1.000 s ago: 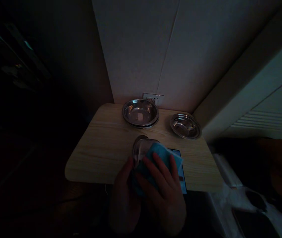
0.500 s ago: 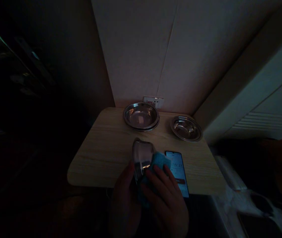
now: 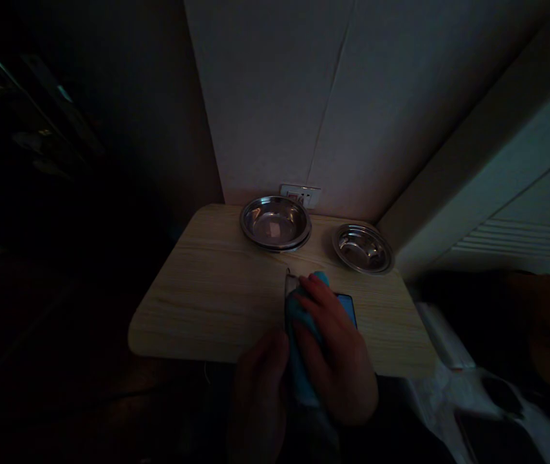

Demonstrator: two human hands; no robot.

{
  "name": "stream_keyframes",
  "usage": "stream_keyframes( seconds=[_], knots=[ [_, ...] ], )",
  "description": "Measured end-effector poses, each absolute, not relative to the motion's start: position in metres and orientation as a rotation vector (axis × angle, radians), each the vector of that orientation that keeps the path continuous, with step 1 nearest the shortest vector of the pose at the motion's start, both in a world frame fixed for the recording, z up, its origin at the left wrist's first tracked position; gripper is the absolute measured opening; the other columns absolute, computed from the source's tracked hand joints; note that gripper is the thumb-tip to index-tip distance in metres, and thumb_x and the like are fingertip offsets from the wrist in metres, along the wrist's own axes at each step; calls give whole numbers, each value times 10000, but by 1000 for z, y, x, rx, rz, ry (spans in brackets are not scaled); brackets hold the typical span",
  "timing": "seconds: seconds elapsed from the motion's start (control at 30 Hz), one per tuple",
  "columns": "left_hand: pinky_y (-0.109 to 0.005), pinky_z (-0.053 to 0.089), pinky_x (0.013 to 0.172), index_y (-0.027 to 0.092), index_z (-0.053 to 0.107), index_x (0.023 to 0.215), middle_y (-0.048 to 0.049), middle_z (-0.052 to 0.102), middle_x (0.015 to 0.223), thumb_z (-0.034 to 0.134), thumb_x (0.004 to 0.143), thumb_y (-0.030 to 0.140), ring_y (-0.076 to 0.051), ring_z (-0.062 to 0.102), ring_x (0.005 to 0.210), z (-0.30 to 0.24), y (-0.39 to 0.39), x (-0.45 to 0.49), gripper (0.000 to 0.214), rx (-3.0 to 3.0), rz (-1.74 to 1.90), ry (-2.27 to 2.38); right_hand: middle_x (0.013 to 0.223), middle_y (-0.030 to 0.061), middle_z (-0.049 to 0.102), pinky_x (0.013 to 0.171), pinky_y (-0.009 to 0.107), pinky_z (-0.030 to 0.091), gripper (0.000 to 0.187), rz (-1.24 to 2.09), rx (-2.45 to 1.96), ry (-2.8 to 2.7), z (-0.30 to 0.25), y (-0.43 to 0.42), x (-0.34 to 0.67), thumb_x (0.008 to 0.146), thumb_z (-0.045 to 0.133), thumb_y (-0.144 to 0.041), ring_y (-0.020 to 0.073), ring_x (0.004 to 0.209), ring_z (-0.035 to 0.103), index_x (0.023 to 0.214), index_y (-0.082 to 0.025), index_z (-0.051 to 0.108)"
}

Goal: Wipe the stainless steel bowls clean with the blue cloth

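Note:
My left hand [image 3: 261, 380] grips a shiny metal bowl [image 3: 292, 283] by its rim, the bowl tipped on edge above the table's front. Most of the bowl is hidden behind a teal cloth [image 3: 303, 370]. My right hand [image 3: 337, 348] presses this cloth against the bowl's side, its fingers bent around the fabric. Beyond the right hand, a phone [image 3: 347, 306] with a lit screen lies on the table, partly covered from view.
The pale wooden table [image 3: 198, 290] stands against a wall. At its back are stacked large metal bowls [image 3: 275, 222] and, to the right, smaller metal bowls [image 3: 362, 250]. A socket plate [image 3: 301, 194] is on the wall. The room is dark.
The bowl has turned so that it shows nearly edge-on. My right hand and the cloth have moved up over it, covering more of the bowl and the phone.

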State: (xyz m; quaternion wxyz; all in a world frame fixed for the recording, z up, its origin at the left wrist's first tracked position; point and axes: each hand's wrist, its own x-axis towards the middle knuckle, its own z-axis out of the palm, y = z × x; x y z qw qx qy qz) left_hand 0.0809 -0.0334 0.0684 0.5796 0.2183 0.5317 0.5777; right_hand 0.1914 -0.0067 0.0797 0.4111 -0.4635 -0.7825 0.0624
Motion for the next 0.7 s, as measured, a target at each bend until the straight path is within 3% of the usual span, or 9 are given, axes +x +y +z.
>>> stream_keyframes(
  seconds=[0.1, 0.23, 0.33, 0.53, 0.7],
  knots=[
    [-296, 505, 673, 186, 705, 714, -53, 700, 752, 681, 675, 413, -203, 632, 748, 70, -34, 80, 232, 518, 1314, 1264, 1277, 127, 547, 975, 447, 451, 298, 239, -1201, -1955, 83, -1, 190, 886, 473, -193, 245, 1212, 480, 1166, -146, 563],
    [-300, 485, 757, 181, 702, 799, -66, 702, 841, 667, 681, 439, -203, 629, 833, 66, -29, 71, 286, 495, 1341, 1331, 1339, 133, 487, 1031, 522, 355, 374, 76, -1090, -2047, 61, -25, 181, 863, 468, -146, 285, 1324, 309, 1232, -123, 522],
    [-289, 479, 744, 173, 693, 835, -70, 694, 856, 635, 710, 455, -194, 623, 823, 66, -28, 68, 314, 543, 1335, 1391, 1356, 134, 468, 1035, 525, 344, 374, 50, -1040, -2048, 55, -29, 182, 860, 468, -143, 285, 1332, 290, 1230, -128, 525],
    [-252, 453, 590, 176, 658, 645, -22, 622, 622, 580, 752, 473, -153, 553, 616, 80, -29, 70, 325, 800, 1215, 1283, 1269, 125, 553, 960, 432, 464, 312, 262, -1195, -1899, 82, 7, 190, 893, 450, -195, 234, 1192, 500, 1187, -155, 547],
    [-268, 480, 641, 179, 684, 748, -50, 673, 743, 565, 752, 491, -175, 600, 700, 72, -25, 63, 334, 672, 1300, 1389, 1319, 132, 509, 1017, 517, 369, 358, 0, -1086, -2001, 60, -26, 174, 876, 443, -182, 283, 1319, 320, 1217, -129, 538]
  ],
)
